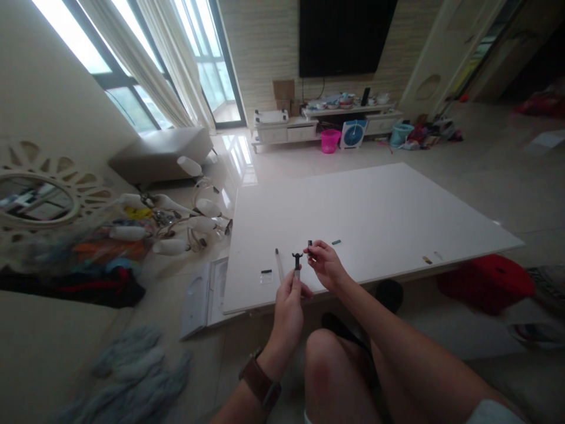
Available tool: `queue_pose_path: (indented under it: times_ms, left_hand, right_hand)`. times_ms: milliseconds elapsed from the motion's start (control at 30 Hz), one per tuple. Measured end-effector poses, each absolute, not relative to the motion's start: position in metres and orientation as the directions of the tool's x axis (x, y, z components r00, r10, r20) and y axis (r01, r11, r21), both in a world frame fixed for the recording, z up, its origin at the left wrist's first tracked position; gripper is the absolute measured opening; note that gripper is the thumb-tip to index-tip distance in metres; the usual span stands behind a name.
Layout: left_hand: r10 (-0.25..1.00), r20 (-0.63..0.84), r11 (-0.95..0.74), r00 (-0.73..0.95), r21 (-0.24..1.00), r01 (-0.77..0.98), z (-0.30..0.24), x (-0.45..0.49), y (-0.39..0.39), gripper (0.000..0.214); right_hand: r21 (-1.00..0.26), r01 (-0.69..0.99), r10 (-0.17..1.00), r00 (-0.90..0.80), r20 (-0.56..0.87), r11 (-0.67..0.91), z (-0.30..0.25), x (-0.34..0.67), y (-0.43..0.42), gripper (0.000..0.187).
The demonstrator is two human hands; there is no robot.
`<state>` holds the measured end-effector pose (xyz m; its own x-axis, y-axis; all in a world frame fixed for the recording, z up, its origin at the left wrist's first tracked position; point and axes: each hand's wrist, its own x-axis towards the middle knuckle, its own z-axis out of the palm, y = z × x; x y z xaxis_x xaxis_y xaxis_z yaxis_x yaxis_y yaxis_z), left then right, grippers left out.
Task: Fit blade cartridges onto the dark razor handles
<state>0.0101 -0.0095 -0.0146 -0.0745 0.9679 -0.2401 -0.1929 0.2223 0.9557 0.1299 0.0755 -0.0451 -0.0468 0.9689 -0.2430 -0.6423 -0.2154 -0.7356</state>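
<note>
My left hand (289, 303) is closed around a slim grey handle with a black forked head (297, 259), held upright at the table's near edge. Just to its right, my right hand (325, 263) pinches a small dark block (309, 247) between thumb and fingers. The block and the forked head are close together but apart. What kind of tool this is, I cannot make out. Left of the hands, a thin stick with a dark tip (278, 259) lies on the white table (344, 206), beside a small see-through packet with a black strip (266, 275).
A small green piece (336, 242) lies beyond my right hand. A small brown-and-black item (426, 259) is near the table's right front edge. A red stool (489, 285) stands at the right, a lamp with several white shades (207, 207) at the left.
</note>
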Motion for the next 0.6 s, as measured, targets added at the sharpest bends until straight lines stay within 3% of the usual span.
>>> queue_pose_path:
  times_ms: [300,600]
  left_hand:
    - [0.946,-0.324,0.297,-0.015,0.881,-0.369,-0.0228,0.0133,-0.0103,0.029]
    - [0.951,-0.299,0.259,-0.073,0.905,-0.337,-0.0199,0.0139,-0.0102,0.046]
  right_hand:
    - [-0.79,-0.582,0.976,-0.035,-0.213,-0.193,-0.0432,0.1259,0.0715,0.027]
    - [-0.815,-0.566,0.987,0.016,-0.161,-0.124,-0.0495,0.122,0.0746,0.028]
